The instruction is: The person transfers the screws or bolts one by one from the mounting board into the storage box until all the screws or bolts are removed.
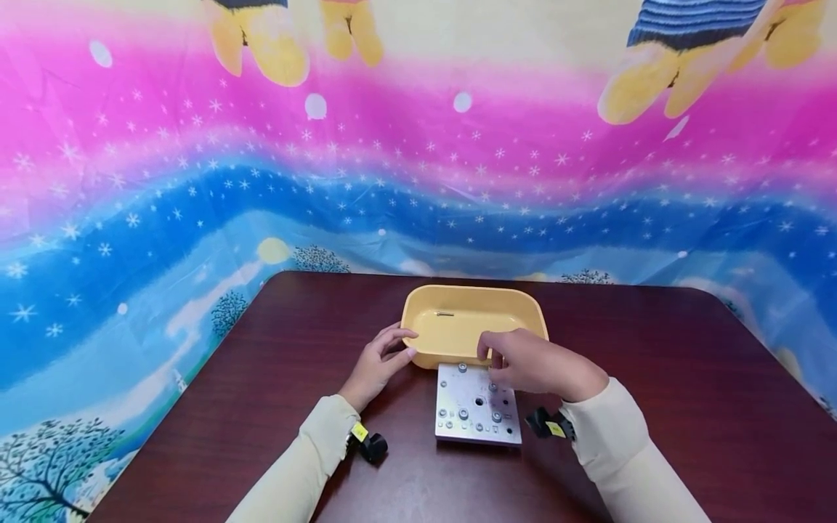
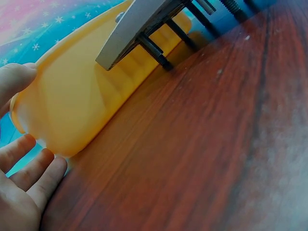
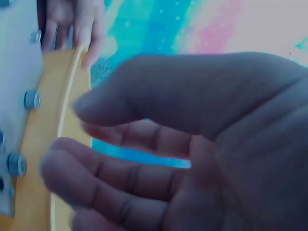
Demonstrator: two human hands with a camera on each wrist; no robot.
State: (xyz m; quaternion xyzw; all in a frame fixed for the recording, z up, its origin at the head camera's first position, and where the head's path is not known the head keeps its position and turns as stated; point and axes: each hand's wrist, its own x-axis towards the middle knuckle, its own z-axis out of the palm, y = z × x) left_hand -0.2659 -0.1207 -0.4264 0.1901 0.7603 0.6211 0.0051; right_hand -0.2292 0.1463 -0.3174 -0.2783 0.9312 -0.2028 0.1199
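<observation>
Metal plate (image 1: 471, 428) nearside of tray (image 1: 451, 338): bolts (image 1: 463, 414) in, some holes (image 1: 479, 402) bare | one screw (image 1: 445, 314) in tray | left grip (image 1: 375, 363) spread, tray's left end | right grip (image 1: 532, 361) loosely curled, tray's near side

Bright, even light fills the head view, where a patterned cloth backdrop (image 1: 418, 160) appears clear and a soft sheen lies on the dark wood tabletop (image 1: 654, 349). In the left wrist view, pale glare whitens the tabletop's lower right, while bolts (image 2: 153, 49) under a metal plate (image 2: 132, 32) darken in shadow. The right wrist view is hazy, its right hand (image 3: 214, 142) dim and blurred.
</observation>
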